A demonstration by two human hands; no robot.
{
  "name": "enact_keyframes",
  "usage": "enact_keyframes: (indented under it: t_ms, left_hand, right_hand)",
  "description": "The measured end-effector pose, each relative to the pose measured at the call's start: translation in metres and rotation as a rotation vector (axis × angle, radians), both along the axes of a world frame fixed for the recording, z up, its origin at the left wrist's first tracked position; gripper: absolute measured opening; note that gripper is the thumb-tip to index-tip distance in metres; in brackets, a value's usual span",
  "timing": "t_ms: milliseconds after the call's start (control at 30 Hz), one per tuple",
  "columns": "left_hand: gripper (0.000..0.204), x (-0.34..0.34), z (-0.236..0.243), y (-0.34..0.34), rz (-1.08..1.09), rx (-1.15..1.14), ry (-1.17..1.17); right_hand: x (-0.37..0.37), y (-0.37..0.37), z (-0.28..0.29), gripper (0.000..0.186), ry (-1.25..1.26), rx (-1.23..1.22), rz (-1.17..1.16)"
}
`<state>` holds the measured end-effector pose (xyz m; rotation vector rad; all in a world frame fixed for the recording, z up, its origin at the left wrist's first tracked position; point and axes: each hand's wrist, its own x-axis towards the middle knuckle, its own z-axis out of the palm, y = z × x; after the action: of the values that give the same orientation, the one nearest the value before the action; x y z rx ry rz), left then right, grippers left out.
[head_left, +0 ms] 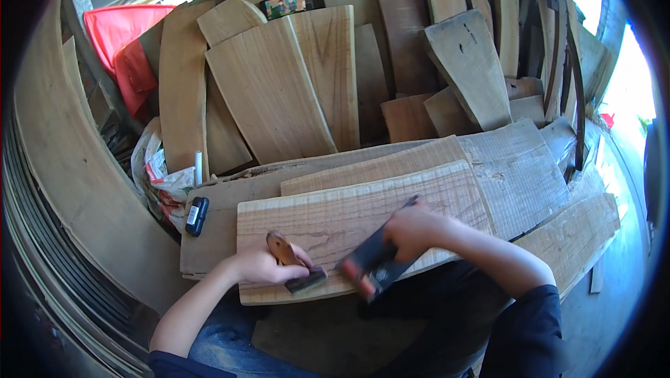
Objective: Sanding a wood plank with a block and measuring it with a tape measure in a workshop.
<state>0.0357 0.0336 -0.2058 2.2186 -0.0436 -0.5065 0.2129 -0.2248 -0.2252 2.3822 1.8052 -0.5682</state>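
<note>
My left hand grips a flat brush with a brown wooden handle. The brush's dark head points right, down at the near part of a pale grained wooden board in front of me. Over the board's near edge, my right hand is closed around a dark, flat, boxy thing with orange-red patches at its lower end. It is smeared by motion, so its kind is unclear. The thing slants from upper right to lower left, a little to the right of the brush.
Under the board lies another plank on a wide rough slab. A small black device rests at the slab's left end, near a plastic bag. Many upright boards lean behind, with red cloth at far left.
</note>
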Motion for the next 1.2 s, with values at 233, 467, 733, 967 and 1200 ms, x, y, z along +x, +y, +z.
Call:
enact_keyframes:
  t_ms: [233,467,733,967,1200]
  left_hand:
    - [0.015,-0.002,0.005,0.056,0.338,0.472,-0.481]
    - [0.018,-0.009,0.001,0.048,-0.011,0.801,-0.555]
    - [0.015,-0.003,0.009,0.024,-0.025,0.386,-0.426]
    - [0.019,-0.004,0.020,0.017,0.041,0.039,-0.039]
    - [0.018,-0.007,0.036,0.016,0.096,0.024,0.201]
  right_hand:
    - [0.095,-0.061,0.005,0.035,-0.054,0.170,-0.728]
    - [0.091,-0.064,-0.001,0.040,-0.217,0.287,-0.977]
    - [-0.005,-0.002,-0.015,0.027,0.126,0.062,-0.056]
    - [0.001,-0.004,0.003,0.023,0.204,-0.027,0.184]
    - [0.097,-0.065,0.013,0.041,0.195,0.069,-0.762]
